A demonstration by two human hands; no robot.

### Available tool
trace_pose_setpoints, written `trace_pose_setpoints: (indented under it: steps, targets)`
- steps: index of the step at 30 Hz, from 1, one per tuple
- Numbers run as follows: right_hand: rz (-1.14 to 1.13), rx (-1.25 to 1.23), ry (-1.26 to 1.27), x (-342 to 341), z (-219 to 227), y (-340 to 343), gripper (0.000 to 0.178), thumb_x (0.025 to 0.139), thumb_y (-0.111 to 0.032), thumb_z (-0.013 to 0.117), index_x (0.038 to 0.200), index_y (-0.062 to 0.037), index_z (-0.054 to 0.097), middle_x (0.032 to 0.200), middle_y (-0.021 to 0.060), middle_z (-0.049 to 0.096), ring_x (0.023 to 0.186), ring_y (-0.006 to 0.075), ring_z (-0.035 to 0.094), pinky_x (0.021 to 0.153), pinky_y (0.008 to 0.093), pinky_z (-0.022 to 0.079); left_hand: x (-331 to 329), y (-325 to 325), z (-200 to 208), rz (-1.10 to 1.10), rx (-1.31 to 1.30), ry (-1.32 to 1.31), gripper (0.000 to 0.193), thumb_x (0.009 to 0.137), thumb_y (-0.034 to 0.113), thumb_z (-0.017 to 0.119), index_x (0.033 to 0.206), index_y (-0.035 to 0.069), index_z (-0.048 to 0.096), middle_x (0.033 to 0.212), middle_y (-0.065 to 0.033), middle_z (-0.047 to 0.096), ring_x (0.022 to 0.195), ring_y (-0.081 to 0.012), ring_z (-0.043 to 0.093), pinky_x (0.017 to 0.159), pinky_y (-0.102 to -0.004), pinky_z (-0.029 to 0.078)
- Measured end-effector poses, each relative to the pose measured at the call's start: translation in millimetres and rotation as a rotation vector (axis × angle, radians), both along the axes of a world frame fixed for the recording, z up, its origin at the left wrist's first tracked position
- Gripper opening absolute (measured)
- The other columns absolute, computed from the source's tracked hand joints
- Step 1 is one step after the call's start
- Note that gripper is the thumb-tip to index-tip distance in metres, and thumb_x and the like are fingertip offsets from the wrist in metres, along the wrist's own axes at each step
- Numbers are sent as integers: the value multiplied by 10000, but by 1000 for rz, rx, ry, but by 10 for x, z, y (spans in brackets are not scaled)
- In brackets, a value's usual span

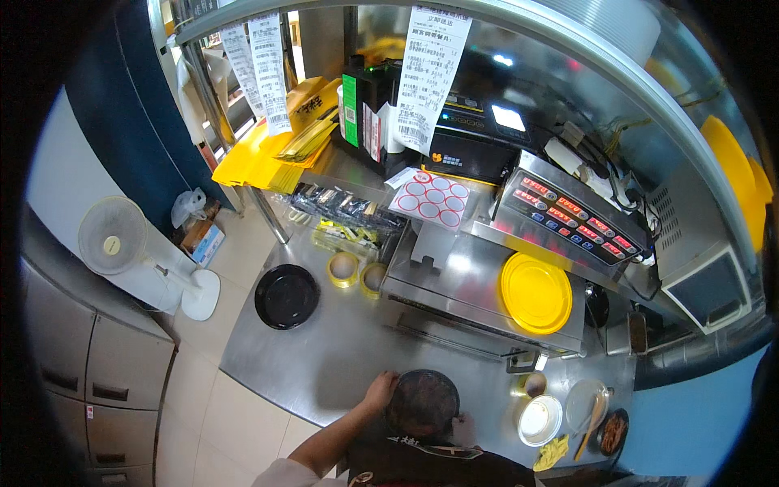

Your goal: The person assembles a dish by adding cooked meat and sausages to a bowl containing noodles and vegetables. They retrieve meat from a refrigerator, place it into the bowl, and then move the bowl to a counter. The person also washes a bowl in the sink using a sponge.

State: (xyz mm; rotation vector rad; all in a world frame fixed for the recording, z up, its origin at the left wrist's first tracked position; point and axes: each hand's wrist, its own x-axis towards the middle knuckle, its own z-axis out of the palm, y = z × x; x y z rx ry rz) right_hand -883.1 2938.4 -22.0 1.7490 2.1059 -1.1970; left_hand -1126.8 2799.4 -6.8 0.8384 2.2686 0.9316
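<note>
A round black bowl (422, 399) sits at the front edge of the steel counter, close against my dark apron. Its dark surface looks cloudy, and I cannot make out whether this is a lid or food. My left hand (381, 391) grips the bowl's left rim with bent fingers. On the opposite side, a small part of my right hand (463, 429) shows at the rim; its fingers are mostly hidden. Another black bowl (286, 297), empty, stands farther left. Two rolls of clear tape, one a yellowish tape roll (342, 269), lie beyond it.
A steel sealing machine (568, 215) with red displays stands behind, near a yellow round lid (535, 292). At right are a white tub (539, 420), a wooden utensil (591, 424), a yellow cloth (552, 453) and a small food bowl (613, 431). Paper slips (430, 73) hang overhead.
</note>
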Motion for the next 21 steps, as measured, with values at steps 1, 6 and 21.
trace_pose_setpoints:
  steps: [1, 6, 21]
  targets:
    - [-35, -33, 92, 46, -161, -20, 265, 788, -156, 591, 998, 4, 590, 830, 147, 626, 754, 269, 601, 677, 379, 472, -37, 8, -34, -17, 24, -34, 230, 879, 219, 518, 998, 40, 602, 963, -203, 593, 931, -382, 559, 790, -431, 451]
    - [-126, -675, 684, 130, -71, 194, 280, 820, -150, 568, 1058, -5, 581, 956, 116, 629, 799, 211, 605, 710, 331, 494, -9, 1, 59, 145, -67, -250, 333, 901, 314, 486, 995, 18, 607, 919, -215, 629, 899, -379, 594, 779, -423, 460]
    - [-609, -980, 959, 261, 398, 61, 445, 794, -130, 656, 1187, -5, 488, 1125, 137, 568, 995, 261, 577, 865, 397, 500, 29, 411, -95, 35, -19, -520, 342, 935, 293, 486, 1035, -15, 599, 825, -74, 610, 679, -158, 545, 610, -313, 439]
